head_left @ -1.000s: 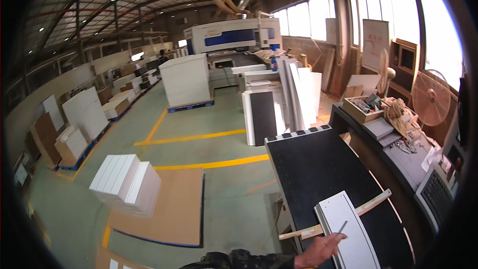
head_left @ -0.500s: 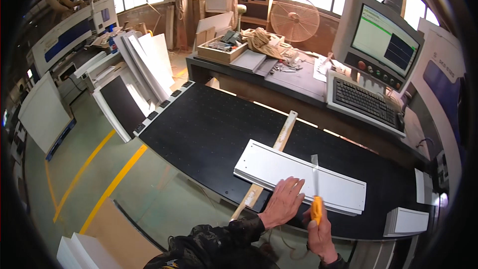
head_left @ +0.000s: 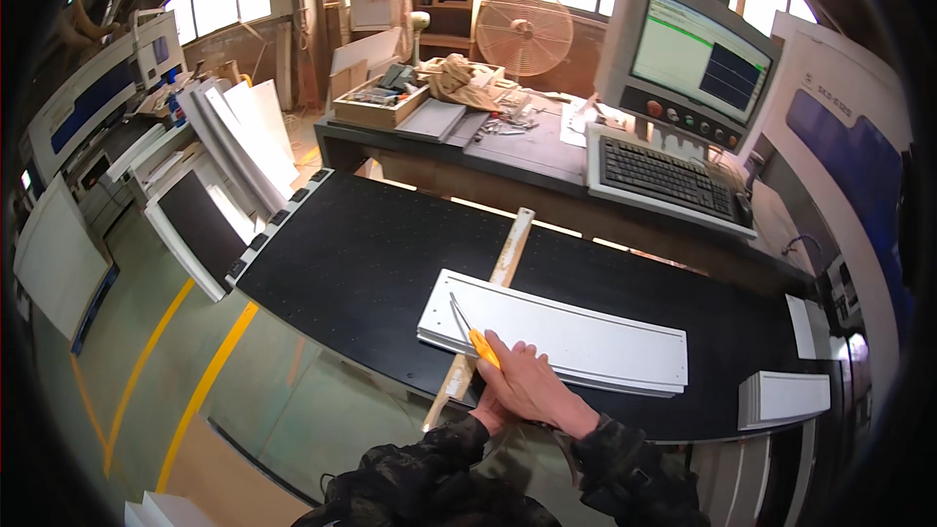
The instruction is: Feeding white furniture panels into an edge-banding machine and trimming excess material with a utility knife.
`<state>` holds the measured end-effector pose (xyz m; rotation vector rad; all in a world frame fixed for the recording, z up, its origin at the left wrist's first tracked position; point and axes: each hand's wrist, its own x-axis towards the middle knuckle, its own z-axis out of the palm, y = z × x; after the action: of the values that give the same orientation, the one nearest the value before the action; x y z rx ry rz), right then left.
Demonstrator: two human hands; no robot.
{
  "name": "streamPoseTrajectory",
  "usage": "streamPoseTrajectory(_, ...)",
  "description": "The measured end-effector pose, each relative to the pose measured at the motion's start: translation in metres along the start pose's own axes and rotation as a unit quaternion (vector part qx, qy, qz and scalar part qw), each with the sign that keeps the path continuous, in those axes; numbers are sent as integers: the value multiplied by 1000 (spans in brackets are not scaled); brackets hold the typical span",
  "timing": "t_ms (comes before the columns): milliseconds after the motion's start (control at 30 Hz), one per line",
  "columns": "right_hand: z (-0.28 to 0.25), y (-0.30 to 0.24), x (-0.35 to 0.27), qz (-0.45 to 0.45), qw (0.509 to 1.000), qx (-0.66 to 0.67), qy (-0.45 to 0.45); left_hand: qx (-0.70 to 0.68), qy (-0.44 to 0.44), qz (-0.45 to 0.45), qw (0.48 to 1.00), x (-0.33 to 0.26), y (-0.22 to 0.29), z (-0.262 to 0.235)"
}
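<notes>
A stack of long white panels (head_left: 576, 332) lies on the black work table, with small holes near the ends of the top one. In my right hand (head_left: 532, 388) is a yellow-handled blade tool (head_left: 484, 348); its slim metal blade points up and left over the left end of the top panel. Whether the blade touches the panel I cannot tell. My right hand crosses over my left hand (head_left: 491, 414), which is at the front edge of the stack. The left fingers are mostly hidden beneath the right hand.
A pale wooden strip (head_left: 512, 246) runs across the black table (head_left: 381, 234) under the stack. Shorter white panels (head_left: 786, 400) stand stacked at right. Behind are a keyboard (head_left: 669, 181), a monitor (head_left: 698, 59) and a wooden tool box (head_left: 381, 107). Boards lean at left.
My right hand has moved left with the blade tool, from beside my left hand to across it. The blade has gone from the panel's middle to its left end. The view has shifted slightly.
</notes>
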<state>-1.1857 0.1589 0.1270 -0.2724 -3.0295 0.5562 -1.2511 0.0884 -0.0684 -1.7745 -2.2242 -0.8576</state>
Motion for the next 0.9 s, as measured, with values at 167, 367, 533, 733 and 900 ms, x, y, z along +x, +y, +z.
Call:
streamPoseTrajectory(167,-21,32,-30,69,987,142,1,-63,-13,-13,998,6,5,3)
streamPoseTrajectory(367,-60,85,-130,213,969,122,-26,38,90,3,995,15,16,9)
streamPoseTrajectory(533,-85,129,-203,308,945,105,31,30,90,8,995,14,18,13)
streamPoseTrajectory(733,-108,207,-258,398,896,141,137,39,97,1,995,18,24,17)
streamPoseTrajectory(900,-125,187,-283,413,880,218,86,47,80,-7,996,15,24,16)
